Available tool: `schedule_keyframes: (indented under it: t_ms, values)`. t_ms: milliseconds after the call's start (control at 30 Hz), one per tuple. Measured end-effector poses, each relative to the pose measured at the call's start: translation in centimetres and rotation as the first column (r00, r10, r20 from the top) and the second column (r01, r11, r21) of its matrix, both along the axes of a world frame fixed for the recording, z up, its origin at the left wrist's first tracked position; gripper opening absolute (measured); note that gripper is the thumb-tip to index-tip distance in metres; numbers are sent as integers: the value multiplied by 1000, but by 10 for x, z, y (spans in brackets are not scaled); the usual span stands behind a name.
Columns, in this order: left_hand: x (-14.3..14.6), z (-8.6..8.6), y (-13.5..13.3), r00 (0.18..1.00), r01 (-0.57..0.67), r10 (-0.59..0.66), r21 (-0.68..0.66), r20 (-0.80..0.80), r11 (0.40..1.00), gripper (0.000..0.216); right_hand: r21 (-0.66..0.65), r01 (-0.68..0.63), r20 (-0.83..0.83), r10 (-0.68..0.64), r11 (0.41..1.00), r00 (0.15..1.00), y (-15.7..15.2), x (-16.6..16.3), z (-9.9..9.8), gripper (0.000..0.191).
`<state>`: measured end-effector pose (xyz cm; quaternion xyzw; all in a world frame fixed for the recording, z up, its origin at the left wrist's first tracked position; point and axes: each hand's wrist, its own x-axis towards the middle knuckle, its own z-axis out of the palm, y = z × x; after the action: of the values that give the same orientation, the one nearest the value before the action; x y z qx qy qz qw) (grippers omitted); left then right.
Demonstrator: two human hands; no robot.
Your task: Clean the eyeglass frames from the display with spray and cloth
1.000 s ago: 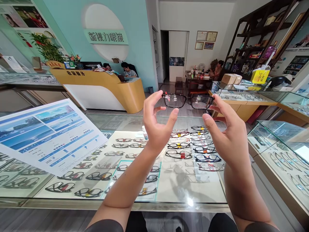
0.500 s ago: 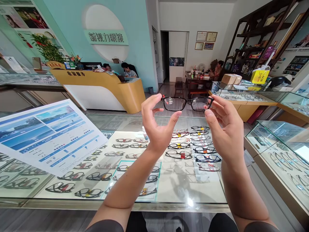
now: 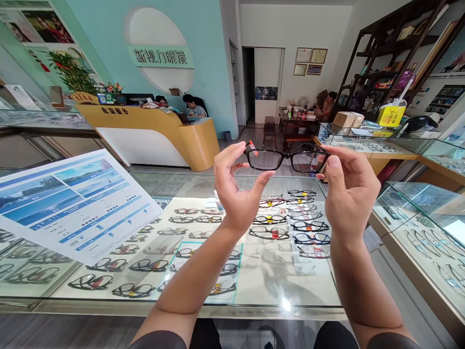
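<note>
I hold a pair of black-framed glasses (image 3: pixel 286 160) up in front of me, above a glass display counter (image 3: pixel 181 186). My left hand (image 3: pixel 236 189) pinches the frame's left end, where a small red tag hangs. My right hand (image 3: pixel 348 191) grips the right end with thumb and curled fingers. The lenses face me, and the temples look partly unfolded behind them.
Under the counter glass lie several rows of spectacle frames (image 3: pixel 290 225). A printed chart (image 3: pixel 72 203) rests on the counter at left. More glass cases (image 3: pixel 417 218) stand to the right. Two people sit behind a yellow reception desk (image 3: pixel 152 133); another sits by a far table (image 3: pixel 301 118).
My right hand turned and closed tighter on the frame's right end. The glasses dropped slightly and tilted toward me. My left hand stayed almost still.
</note>
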<state>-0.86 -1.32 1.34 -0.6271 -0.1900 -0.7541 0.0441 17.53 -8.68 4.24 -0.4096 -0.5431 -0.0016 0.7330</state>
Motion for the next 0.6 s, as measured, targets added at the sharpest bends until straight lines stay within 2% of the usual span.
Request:
schedule_keyframes:
  t_ms: [167,300,467,600]
  values:
    - [2,-1,3,998,62,-62,-67,-8,996,68,1,21,-4,-21,1000,1000,-8,-3,3,26]
    - [2,-1,2,997,58,-65,-129,-49,990,66,4,17,-10,-17,1000,1000,-12,-4,5,25]
    - [2,-1,-2,998,26,-33,-120,-57,992,72,26,50,24,-51,998,998,-8,-3,4,23]
    - [2,-1,-4,1000,17,-19,-107,-20,994,71,21,4,27,-4,1000,1000,-6,-2,3,23]
